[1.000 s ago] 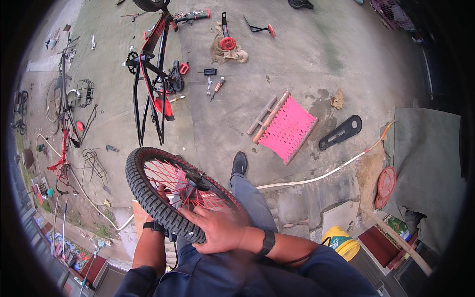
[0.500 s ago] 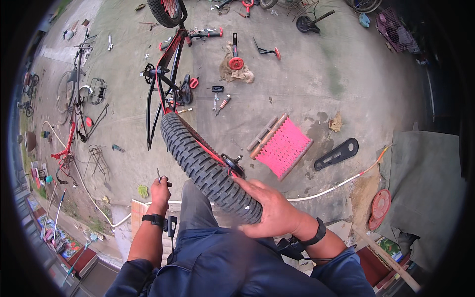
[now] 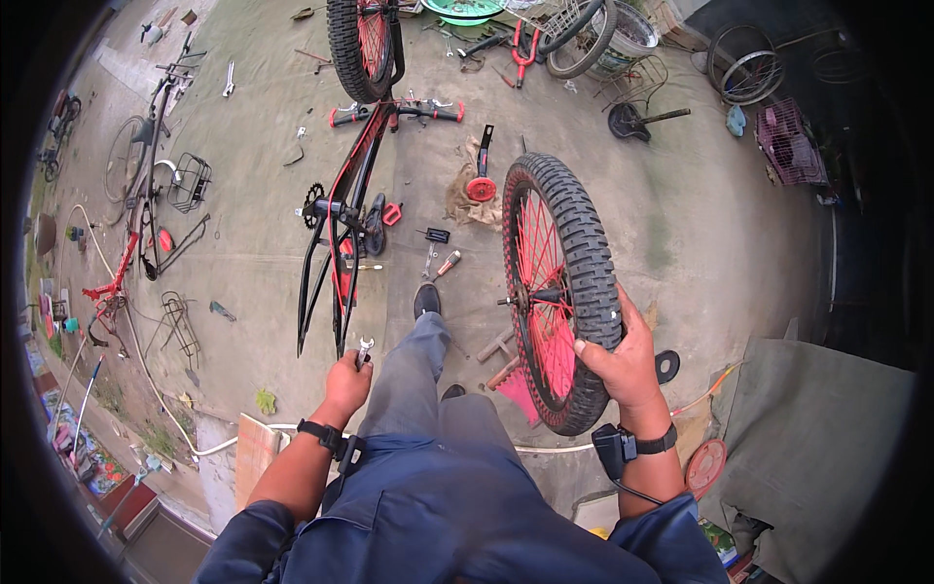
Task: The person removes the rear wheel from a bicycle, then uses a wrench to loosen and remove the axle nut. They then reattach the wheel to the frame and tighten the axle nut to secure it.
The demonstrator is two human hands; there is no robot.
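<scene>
My right hand [image 3: 628,355] is closed around the thick black tire of a bicycle wheel [image 3: 592,277] with red spokes and rim, held up right of my legs. The wheel's axle sticks out of its hub, apart from the bicycle frame. In my left hand [image 3: 347,384] is a small wrench [image 3: 366,348], its jaw pointing up. Just beyond that hand, the black and red bicycle frame [image 3: 362,156] stands upside down on its handlebar [image 3: 428,114]. Its rear fork ends hold no wheel, while the front wheel [image 3: 362,49] is fitted.
Partly behind the held wheel is a stool with a pink woven seat [image 3: 520,394]. A screwdriver [image 3: 449,263], a red pedal [image 3: 392,213] and a training wheel [image 3: 481,188] lie ahead. A white hose [image 3: 146,360] crosses the ground; another bicycle frame [image 3: 122,268] lies left.
The wheel has swung right, away from the frame, and turned so its spokes show. My left hand has moved right with the wrench, nearer the rear fork ends. The view has shifted.
</scene>
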